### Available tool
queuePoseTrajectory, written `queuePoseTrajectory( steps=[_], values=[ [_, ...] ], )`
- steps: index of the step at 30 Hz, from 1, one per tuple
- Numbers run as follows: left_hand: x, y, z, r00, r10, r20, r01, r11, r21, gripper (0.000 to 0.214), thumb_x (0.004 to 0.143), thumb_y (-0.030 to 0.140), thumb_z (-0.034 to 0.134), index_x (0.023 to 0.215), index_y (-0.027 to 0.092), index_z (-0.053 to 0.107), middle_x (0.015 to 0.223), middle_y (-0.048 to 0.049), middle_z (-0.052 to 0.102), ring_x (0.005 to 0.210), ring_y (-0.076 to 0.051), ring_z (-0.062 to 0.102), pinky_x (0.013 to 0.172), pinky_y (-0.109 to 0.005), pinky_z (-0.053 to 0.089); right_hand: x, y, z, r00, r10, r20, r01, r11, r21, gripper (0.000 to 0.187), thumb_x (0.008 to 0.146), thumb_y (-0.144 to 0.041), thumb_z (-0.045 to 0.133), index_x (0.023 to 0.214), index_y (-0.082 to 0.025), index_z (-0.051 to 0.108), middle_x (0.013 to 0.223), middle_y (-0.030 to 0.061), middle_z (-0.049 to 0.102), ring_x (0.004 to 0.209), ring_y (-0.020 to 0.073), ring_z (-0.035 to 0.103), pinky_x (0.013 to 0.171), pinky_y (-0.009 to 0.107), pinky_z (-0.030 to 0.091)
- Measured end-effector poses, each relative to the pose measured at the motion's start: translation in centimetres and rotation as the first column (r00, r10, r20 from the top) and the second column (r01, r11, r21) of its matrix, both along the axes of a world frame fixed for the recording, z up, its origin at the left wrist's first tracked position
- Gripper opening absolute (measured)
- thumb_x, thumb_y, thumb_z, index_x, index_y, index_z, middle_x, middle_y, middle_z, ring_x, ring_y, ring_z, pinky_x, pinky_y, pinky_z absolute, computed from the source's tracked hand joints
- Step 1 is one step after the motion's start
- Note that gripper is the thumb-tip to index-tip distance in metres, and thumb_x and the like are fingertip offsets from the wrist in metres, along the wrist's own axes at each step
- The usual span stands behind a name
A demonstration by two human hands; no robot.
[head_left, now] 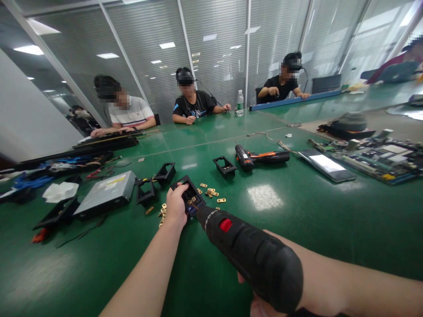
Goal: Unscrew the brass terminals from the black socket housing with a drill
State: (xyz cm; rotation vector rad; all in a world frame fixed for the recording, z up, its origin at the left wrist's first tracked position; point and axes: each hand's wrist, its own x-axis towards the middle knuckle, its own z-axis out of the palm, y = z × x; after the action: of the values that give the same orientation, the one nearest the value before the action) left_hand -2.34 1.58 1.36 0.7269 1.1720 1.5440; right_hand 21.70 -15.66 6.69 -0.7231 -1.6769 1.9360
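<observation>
My left hand [175, 205] is closed around the near edge of a small black plastic frame [189, 195] lying on the green table [297, 229]. My right hand [261, 304], mostly hidden, grips a black electric screwdriver [251, 255] with a red switch; its bit points into the frame, where small brass plates sit. Several loose brass plates [211, 193] lie just beyond the frame, and more [161, 211] lie left of my hand.
Other black frames [225, 166], [165, 173], [144, 192] lie nearby. A grey drive box [105, 193] sits at left, a second orange-black driver [261, 157] and a phone [326, 164] farther right, circuit boards [380, 158] at far right. Three people sit across the table.
</observation>
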Motion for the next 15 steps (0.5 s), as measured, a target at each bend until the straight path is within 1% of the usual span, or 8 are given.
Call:
queuePoseTrajectory(
  steps=[1, 2, 4, 6, 7, 11, 13, 15],
  values=[
    [0.01, -0.01, -0.02, 1.0, 0.0, 0.0, 0.0, 1.0, 0.005, 0.047, 0.057, 0.034, 0.087, 0.091, 0.024, 0.056, 0.075, 0.0022, 0.064, 0.07, -0.024, 0.068, 0.07, -0.038, 0.059, 0.06, 0.11, 0.06, 1.0, 0.024, 0.01, -0.023, 0.999, -0.039, 0.051, 0.066, -0.052, 0.103, 0.072, -0.018, 0.067, 0.072, -0.0043, 0.063, 0.068, 0.0113, 0.058, 0.065, 0.024, 0.046],
    [0.01, -0.01, -0.03, 1.0, 0.002, 0.001, -0.002, 1.0, 0.01, 0.047, 0.057, 0.035, 0.087, 0.091, 0.024, 0.056, 0.074, 0.0024, 0.064, 0.069, -0.024, 0.068, 0.068, -0.038, 0.058, 0.1, 0.27, 0.13, 0.999, 0.05, 0.023, -0.048, 0.998, -0.048, 0.049, 0.067, -0.051, 0.103, 0.073, -0.017, 0.068, 0.074, -0.0033, 0.065, 0.07, 0.0123, 0.061, 0.067, 0.025, 0.049],
    [0.03, -0.02, -0.03, 1.0, 0.004, 0.003, -0.004, 1.0, 0.013, 0.048, 0.056, 0.035, 0.087, 0.09, 0.024, 0.056, 0.074, 0.0022, 0.065, 0.069, -0.023, 0.068, 0.068, -0.037, 0.058, 0.1, 0.6, 0.26, 0.995, 0.086, 0.044, -0.086, 0.996, -0.018, 0.047, 0.065, -0.047, 0.105, 0.071, -0.018, 0.067, 0.075, -0.0027, 0.067, 0.074, 0.014, 0.064, 0.072, 0.027, 0.051],
    [0.05, 0.0, -0.01, 1.0, 0.006, 0.006, -0.006, 1.0, 0.013, 0.048, 0.055, 0.035, 0.088, 0.091, 0.024, 0.058, 0.076, 0.0014, 0.067, 0.07, -0.023, 0.068, 0.068, -0.037, 0.058, 0.05, 0.77, 0.38, 0.995, 0.088, 0.05, -0.088, 0.996, 0.01, 0.047, 0.065, -0.046, 0.105, 0.069, -0.019, 0.067, 0.073, -0.0032, 0.067, 0.075, 0.0148, 0.065, 0.075, 0.028, 0.052],
    [0.05, 0.01, 0.0, 1.0, 0.01, 0.007, -0.01, 1.0, 0.013, 0.049, 0.055, 0.034, 0.088, 0.092, 0.023, 0.058, 0.077, 0.0009, 0.068, 0.07, -0.023, 0.069, 0.068, -0.037, 0.058, 0.02, 0.76, 0.43, 0.996, 0.081, 0.049, -0.081, 0.997, 0.005, 0.048, 0.065, -0.046, 0.106, 0.068, -0.019, 0.067, 0.072, -0.0038, 0.067, 0.074, 0.0142, 0.064, 0.074, 0.028, 0.052],
    [0.07, 0.06, 0.02, 1.0, 0.027, 0.006, -0.027, 0.999, 0.019, 0.048, 0.055, 0.033, 0.087, 0.092, 0.024, 0.058, 0.077, 0.0006, 0.069, 0.068, -0.024, 0.069, 0.067, -0.037, 0.057, 0.04, 0.43, 0.69, 0.999, 0.032, 0.006, -0.032, 0.997, -0.066, 0.053, 0.064, -0.048, 0.106, 0.07, -0.017, 0.064, 0.071, -0.0045, 0.066, 0.068, 0.0095, 0.057, 0.064, 0.022, 0.047],
    [0.08, 0.06, 0.02, 1.0, 0.021, 0.005, -0.021, 1.0, 0.017, 0.047, 0.056, 0.033, 0.087, 0.093, 0.024, 0.058, 0.077, 0.0007, 0.069, 0.068, -0.024, 0.069, 0.067, -0.037, 0.057, 0.13, 0.31, 0.78, 0.999, 0.034, -0.001, -0.034, 0.996, -0.08, 0.05, 0.064, -0.044, 0.107, 0.071, -0.016, 0.066, 0.073, -0.0042, 0.067, 0.069, 0.0091, 0.059, 0.067, 0.022, 0.049],
    [0.09, 0.05, 0.03, 1.0, 0.015, 0.006, -0.015, 1.0, 0.014, 0.048, 0.057, 0.033, 0.087, 0.093, 0.024, 0.058, 0.077, 0.0009, 0.069, 0.067, -0.023, 0.068, 0.066, -0.037, 0.057, 0.23, 0.28, 0.74, 0.999, 0.034, -0.008, -0.035, 0.995, -0.093, 0.044, 0.063, -0.035, 0.109, 0.072, -0.015, 0.07, 0.074, -0.0041, 0.069, 0.07, 0.0092, 0.062, 0.068, 0.021, 0.05]
  ],
)
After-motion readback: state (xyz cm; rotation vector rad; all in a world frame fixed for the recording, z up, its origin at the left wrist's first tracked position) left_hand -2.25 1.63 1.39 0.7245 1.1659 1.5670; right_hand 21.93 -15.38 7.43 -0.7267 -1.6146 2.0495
